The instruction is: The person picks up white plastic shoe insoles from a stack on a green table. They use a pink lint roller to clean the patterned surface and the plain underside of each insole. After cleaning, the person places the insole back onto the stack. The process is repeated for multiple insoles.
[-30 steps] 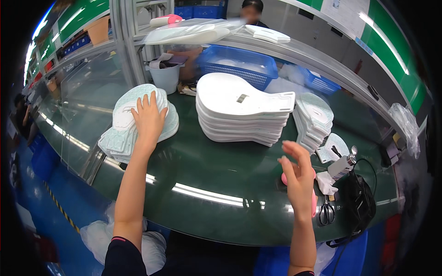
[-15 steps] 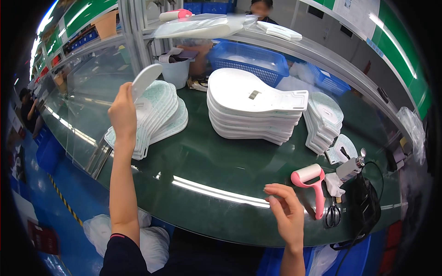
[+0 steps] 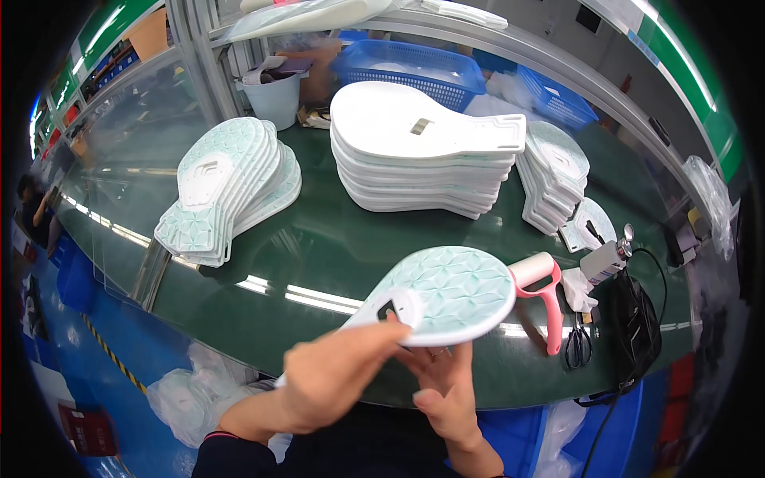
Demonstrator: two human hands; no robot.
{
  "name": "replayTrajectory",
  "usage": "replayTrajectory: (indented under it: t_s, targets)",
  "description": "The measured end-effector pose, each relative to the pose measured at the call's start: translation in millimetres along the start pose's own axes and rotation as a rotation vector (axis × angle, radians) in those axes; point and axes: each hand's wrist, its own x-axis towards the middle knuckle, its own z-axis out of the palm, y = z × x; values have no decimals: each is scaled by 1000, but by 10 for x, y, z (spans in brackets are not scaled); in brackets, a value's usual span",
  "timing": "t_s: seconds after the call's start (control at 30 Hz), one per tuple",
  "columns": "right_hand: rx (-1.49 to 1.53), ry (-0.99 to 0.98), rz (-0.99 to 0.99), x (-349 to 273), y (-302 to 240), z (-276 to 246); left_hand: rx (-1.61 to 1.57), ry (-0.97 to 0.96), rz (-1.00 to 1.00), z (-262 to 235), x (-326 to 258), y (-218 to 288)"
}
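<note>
Close in front of me, my left hand (image 3: 331, 370) grips a paddle-shaped white plastic panel (image 3: 466, 291) by its narrow part. The panel is tilted, and its wide round end, covered in a pale green and white petal pattern, points right. My right hand (image 3: 448, 398) is under that round end, thumb apart, fingertips partly hidden behind the rim; whether they touch it is unclear. At left is a stack of matching patterned panels (image 3: 227, 159). A taller stack of similar panels (image 3: 382, 119), the top one plain white side up, stands at the middle back.
At right are another panel stack (image 3: 558, 155), a pink-handled lint roller (image 3: 546, 299), a white bottle (image 3: 602, 263), a crumpled tissue (image 3: 578, 291), scissors (image 3: 578, 348) and a black bag (image 3: 635, 327). Behind stand a blue basket (image 3: 406, 68) and a pale bucket (image 3: 271, 99). A metal frame crosses the back.
My left hand has brought a panel from above the left stack to the front middle, its patterned face now visible. My right hand has moved left, under the panel. The view has shifted slightly.
</note>
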Motion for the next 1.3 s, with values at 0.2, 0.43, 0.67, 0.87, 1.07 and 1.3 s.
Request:
replayTrajectory:
  t_s: [0.2,0.43,0.67,0.87,1.07,1.3]
  targets:
    - [-106,339,-35,-47,-146,-131,-72,-58,52,120,-93,-51]
    - [-46,451,-209,-161,-345,-197,-1086,-243,-612,60,-29,-222]
    - [-114,638,-298,-252,-364,-430,-930,-119,-488,19,-59,-55]
    - [8,696,-311,-178,-411,-394,-961,-57,-434,0,-86,-5]
    - [161,610,-306,-215,-505,-394,-1001,-5,-374,-12,-106,-2]
    - [185,339,-423,-319,-424,-550,-1050,37,-357,-20,-109,7]
